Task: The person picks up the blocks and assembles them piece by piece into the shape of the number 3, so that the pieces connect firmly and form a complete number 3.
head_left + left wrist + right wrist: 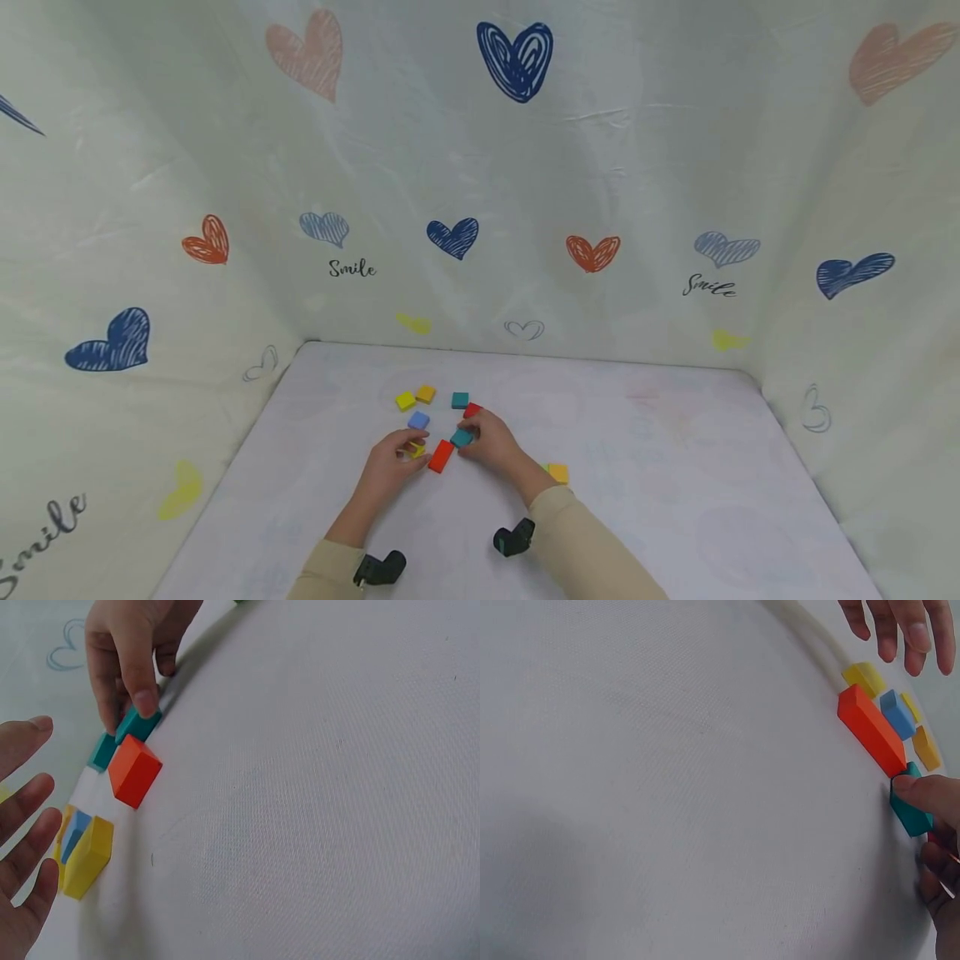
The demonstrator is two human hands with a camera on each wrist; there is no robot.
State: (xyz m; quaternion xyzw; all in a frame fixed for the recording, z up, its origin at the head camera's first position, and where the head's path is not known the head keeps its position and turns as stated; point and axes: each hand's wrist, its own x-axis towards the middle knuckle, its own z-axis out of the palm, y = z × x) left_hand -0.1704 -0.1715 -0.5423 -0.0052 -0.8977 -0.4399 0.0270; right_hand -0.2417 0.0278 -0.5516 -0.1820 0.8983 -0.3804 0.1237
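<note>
My right hand (pixel 495 443) pinches a teal block (pixel 461 437), with the thumb on its near face in the right wrist view. That block (pixel 910 806) meets one end of a longer red block (pixel 871 729) lying on the table. The left hand (pixel 388 462) hovers over a small yellow block (pixel 416 451), its fingers loosely bent and apart from it in the left wrist view. Just beyond lies a blue block (pixel 418 421). Another red block (pixel 472 410) is partly hidden behind the right hand's fingers.
Farther back on the white table (pixel 675 500) lie a yellow block (pixel 406 402), an orange block (pixel 426 393) and a second teal block (pixel 460 400). An orange-yellow block (pixel 558 474) sits beside the right forearm, with a green one partly hidden. Heart-printed sheets (pixel 525 167) enclose the table.
</note>
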